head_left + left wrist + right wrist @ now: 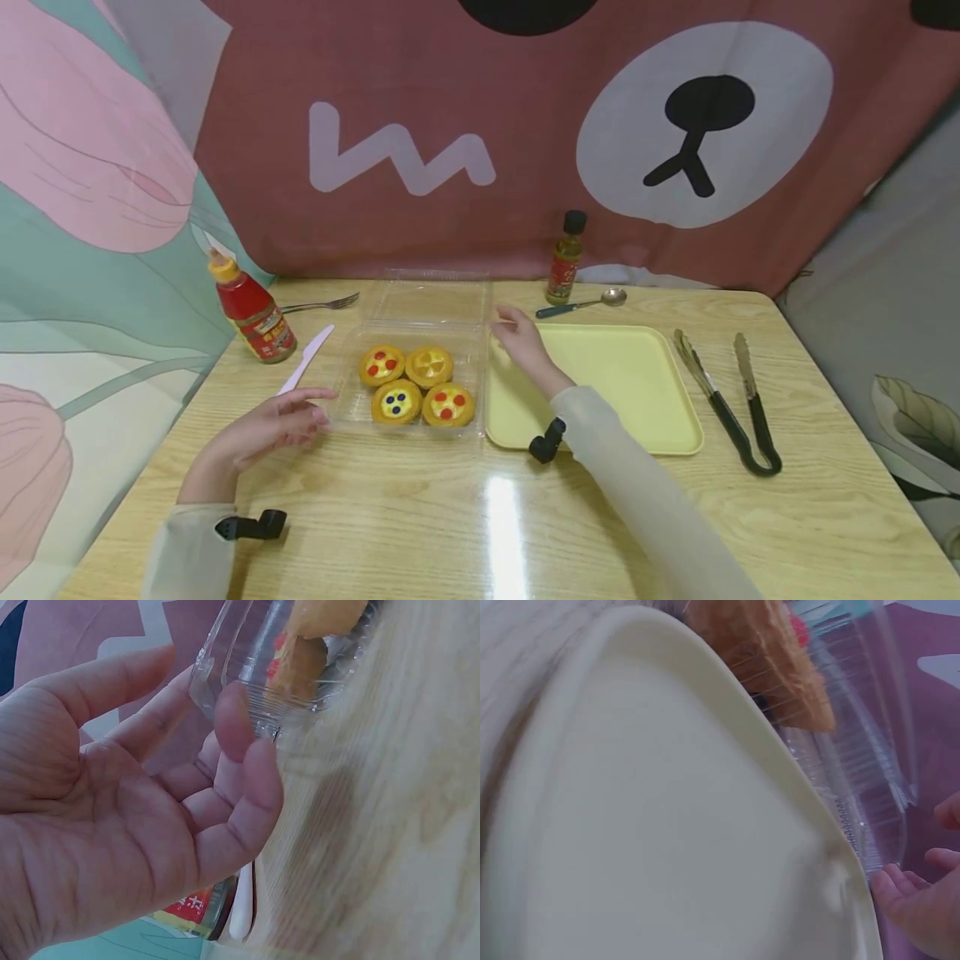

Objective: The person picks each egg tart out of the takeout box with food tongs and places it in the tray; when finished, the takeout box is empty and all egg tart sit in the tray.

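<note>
A clear plastic clamshell box (349,402) lies open, its lid (431,302) tipped back toward the wall. Several small tarts (448,406) sit in its base, some topped with red dots, one with dark blue dots. My left hand (262,427) is at the box's left side, fingers loosely bent and palm empty. In the left wrist view, those fingertips (234,724) overlap the box's edge. By the box's right side near the hinge, my right hand (528,348) reaches over the yellow tray (607,383). Its fingers are relaxed, with fingertips (887,883) right at the box's edge.
A red sauce bottle (258,317), a fork (322,304) and a pink plastic knife (307,358) are at the left. Behind the tray are a small black-capped bottle (564,262) and a spoon (581,305). Black-handled tongs (738,425) lie at the right.
</note>
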`<state>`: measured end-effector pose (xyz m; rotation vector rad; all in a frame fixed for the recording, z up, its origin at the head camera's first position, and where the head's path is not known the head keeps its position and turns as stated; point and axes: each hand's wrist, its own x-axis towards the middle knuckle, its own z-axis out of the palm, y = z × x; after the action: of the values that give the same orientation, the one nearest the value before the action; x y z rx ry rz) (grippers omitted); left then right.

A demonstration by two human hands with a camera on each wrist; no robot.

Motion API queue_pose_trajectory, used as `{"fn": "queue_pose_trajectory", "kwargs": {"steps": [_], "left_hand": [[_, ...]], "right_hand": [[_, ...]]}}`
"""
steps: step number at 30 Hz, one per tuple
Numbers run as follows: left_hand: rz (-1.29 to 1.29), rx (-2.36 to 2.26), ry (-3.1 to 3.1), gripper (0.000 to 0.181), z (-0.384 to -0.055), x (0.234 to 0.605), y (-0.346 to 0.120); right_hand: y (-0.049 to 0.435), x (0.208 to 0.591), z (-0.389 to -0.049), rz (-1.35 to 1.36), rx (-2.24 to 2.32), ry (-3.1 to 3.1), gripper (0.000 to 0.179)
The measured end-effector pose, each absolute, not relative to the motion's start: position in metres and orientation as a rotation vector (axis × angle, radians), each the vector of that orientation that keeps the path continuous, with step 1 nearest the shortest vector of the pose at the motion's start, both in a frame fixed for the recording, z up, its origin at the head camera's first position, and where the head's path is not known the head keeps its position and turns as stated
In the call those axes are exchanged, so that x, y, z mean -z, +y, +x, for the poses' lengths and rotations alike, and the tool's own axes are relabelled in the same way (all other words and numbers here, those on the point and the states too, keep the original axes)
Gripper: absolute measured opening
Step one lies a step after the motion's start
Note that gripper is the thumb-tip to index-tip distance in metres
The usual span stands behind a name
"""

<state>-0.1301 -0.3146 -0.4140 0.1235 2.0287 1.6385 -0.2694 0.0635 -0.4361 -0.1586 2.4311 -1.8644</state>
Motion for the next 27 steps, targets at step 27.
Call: {"fn": "queue_pose_trajectory", "kwargs": {"steps": [27], "left_hand": [[0.033, -1.77, 2.117, 0.044, -0.192, 0.419, -0.299]], "right_hand": [[0.231, 0.383, -0.19, -0.33, 1.816, 2.71, 0.046]]}}
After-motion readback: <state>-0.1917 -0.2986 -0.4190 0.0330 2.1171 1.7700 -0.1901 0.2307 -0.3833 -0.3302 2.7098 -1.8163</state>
